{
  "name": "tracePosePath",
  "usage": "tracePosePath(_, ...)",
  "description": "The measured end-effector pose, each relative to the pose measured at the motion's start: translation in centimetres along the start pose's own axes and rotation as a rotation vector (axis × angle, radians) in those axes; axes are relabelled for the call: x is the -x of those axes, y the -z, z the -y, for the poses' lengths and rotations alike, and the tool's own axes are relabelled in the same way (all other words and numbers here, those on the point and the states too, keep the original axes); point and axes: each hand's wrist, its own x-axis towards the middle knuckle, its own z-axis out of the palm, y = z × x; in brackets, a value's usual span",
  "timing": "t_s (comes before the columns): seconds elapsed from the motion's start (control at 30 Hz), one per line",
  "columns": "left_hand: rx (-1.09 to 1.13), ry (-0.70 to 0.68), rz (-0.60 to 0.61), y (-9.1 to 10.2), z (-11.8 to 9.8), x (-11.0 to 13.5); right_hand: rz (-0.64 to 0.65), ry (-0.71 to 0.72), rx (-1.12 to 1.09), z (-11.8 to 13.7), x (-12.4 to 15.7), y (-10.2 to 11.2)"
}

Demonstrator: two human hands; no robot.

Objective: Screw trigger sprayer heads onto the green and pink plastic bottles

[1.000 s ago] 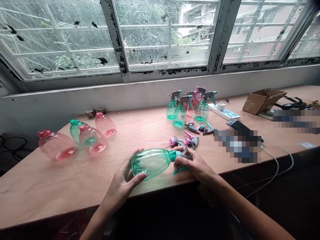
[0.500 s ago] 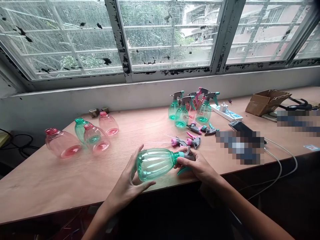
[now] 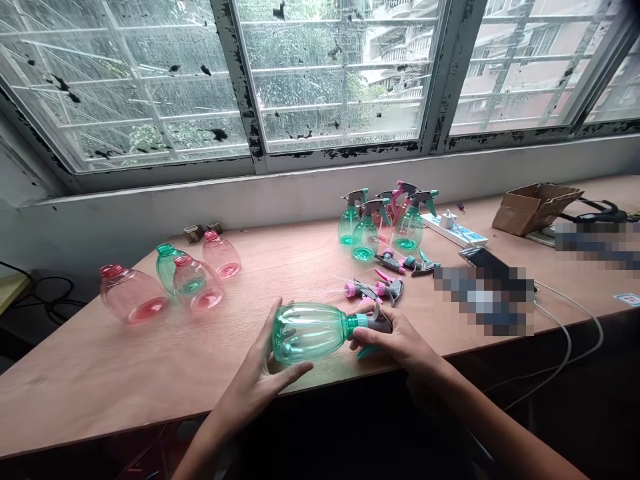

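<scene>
Closest, the left hand (image 3: 255, 377) spreads wide around the base of a sideways green bottle (image 3: 313, 333) above the table's (image 3: 125, 380) near edge; the right hand (image 3: 403, 340) clasps its spray head (image 3: 379, 323). Beyond lie loose triggers (image 3: 393, 289), then upright spray bottles (image 3: 364, 241).

Head camera faces forward-down across tabletop (image 3: 100, 387) toward windows (image 3: 310, 73).

The table (image 3: 280, 250) opens between uncapped bottles (image 3: 200, 287) and standing sprayers (image 3: 364, 240); spray heads (image 3: 395, 290) obstruct just beyond the right hand (image 3: 397, 339).
</scene>
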Motion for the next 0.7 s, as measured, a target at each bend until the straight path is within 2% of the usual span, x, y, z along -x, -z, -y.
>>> tracePosePath(0.13,0.015,-0.029,-0.003,-0.11,-0.22,0.13,0.012,-0.008,0.033,0.05,0.1,-0.13)
tracePosePath(0.37,-0.056,-0.001,-0.008,0.12,-0.63,-0.03,0.009,-0.017,0.082,0.02,0.24,-0.21)
tracePosePath(0.57,0.111,0.018,0.021,-0.06,-0.55,0.41,0.042,-0.034,0.1,0.04,0.2,-0.27)
tracePosePath(0.7,0.052,0.011,-0.004,0.2,-0.33,0.52,0.028,-0.03,0.12,0.18,0.18,-0.39)
